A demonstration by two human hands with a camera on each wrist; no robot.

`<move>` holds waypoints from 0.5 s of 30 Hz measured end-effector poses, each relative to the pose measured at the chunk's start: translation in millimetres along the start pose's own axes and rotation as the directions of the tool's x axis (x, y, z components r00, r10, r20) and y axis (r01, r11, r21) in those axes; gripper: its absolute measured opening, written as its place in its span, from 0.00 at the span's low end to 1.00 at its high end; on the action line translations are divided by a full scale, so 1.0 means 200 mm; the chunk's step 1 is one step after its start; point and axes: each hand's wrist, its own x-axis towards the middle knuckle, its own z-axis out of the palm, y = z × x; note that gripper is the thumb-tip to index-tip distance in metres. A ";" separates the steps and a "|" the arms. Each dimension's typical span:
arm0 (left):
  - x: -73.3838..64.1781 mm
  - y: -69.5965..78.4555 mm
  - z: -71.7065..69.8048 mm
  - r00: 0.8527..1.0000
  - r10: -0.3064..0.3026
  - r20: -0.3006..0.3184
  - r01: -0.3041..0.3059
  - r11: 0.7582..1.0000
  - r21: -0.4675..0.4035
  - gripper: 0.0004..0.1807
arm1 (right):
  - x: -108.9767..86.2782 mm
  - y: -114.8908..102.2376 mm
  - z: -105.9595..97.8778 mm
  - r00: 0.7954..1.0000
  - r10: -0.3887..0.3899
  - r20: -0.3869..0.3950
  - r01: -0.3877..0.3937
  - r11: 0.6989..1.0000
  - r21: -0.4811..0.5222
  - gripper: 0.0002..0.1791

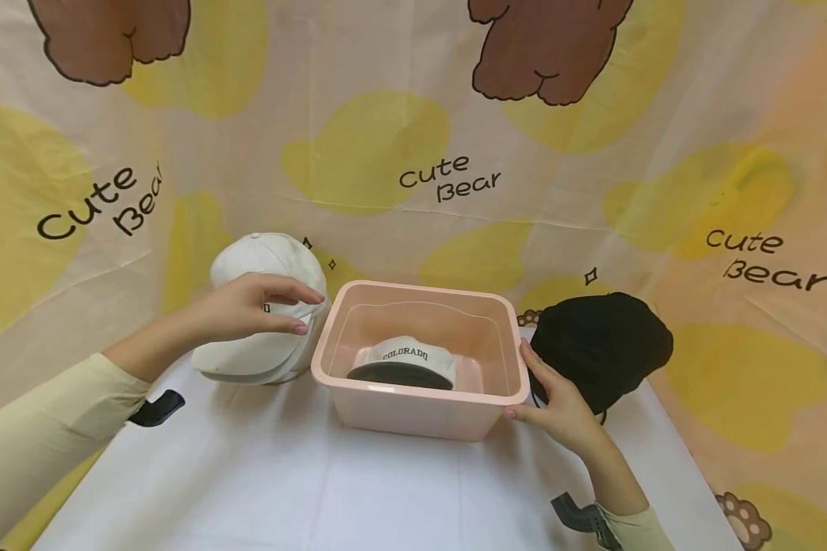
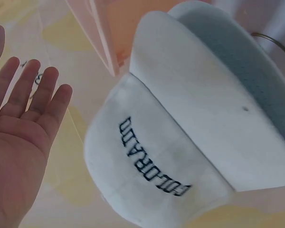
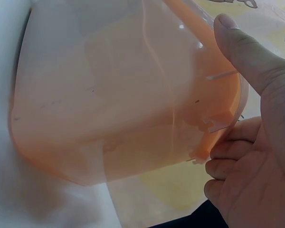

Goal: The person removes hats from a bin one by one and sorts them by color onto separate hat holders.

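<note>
A pink plastic bin (image 1: 413, 417) stands on the table with a white baseball cap (image 1: 413, 353) lettered COLORADO and a dark brim inside it. My right hand (image 1: 558, 405) grips the bin's right end at the rim, thumb at the front corner, fingers along the side. To the left, a white COLORADO baseball cap (image 2: 147, 152) sits raised, its brim towards me; a second brim edge (image 2: 237, 61) shows behind it. My left hand (image 1: 251, 306) hovers in front of this cap, fingers extended and holding nothing. What supports the cap is mostly hidden.
A black cap (image 1: 603, 344) sits raised right of the bin, close behind my right hand. The white-covered table (image 1: 386, 490) runs back to a hanging cloth (image 1: 358, 153) with bear prints. Dark straps (image 1: 582, 514) are around both wrists.
</note>
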 end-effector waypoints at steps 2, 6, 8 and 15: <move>0.04 0.02 0.01 0.999 0.010 0.034 -0.010 1.000 -0.011 0.22 | 0.00 0.00 0.00 1.000 0.001 0.001 -0.001 1.000 0.000 0.62; 0.12 0.07 0.04 0.994 0.007 0.106 -0.004 1.000 -0.021 0.24 | 0.00 0.00 0.00 1.000 0.010 0.000 -0.010 1.000 -0.002 0.62; 0.16 0.10 0.06 0.990 0.006 0.143 -0.005 1.000 -0.012 0.24 | 0.00 0.00 0.00 1.000 0.014 0.000 -0.014 1.000 0.000 0.62; 0.26 0.19 0.10 0.974 0.022 0.227 -0.025 1.000 0.011 0.25 | 0.00 0.00 -0.01 1.000 0.007 0.004 -0.007 1.000 0.003 0.62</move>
